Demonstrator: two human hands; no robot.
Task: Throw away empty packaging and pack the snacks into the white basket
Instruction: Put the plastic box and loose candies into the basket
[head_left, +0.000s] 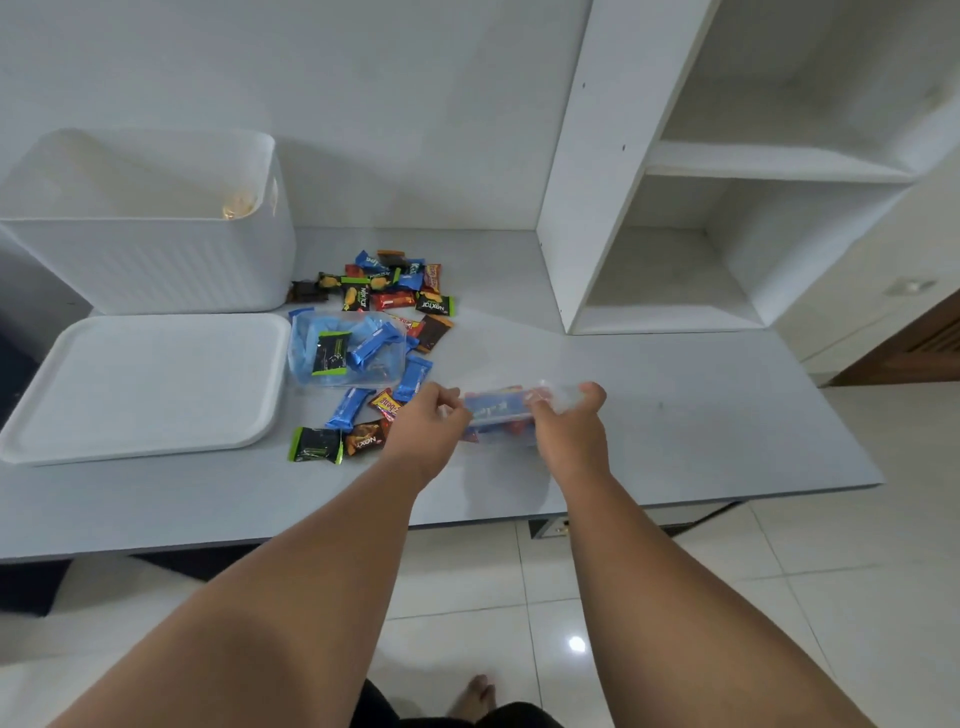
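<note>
white basket (156, 265) stands far left on the worktop (675, 415), loose snacks (387, 288) just beside it. left hand (431, 418) and right hand (566, 423) each grip an end of a clear packet (498, 410); probably best opened low over the worktop so nothing scatters.

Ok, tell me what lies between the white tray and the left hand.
Head view: loose wrapped snacks lie between the white tray and the left hand, which pinches a clear packet: a blue bar, a green-black pack, an orange pack.

snacks (387, 291) crowd basket (156, 265) (rim open)
</note>
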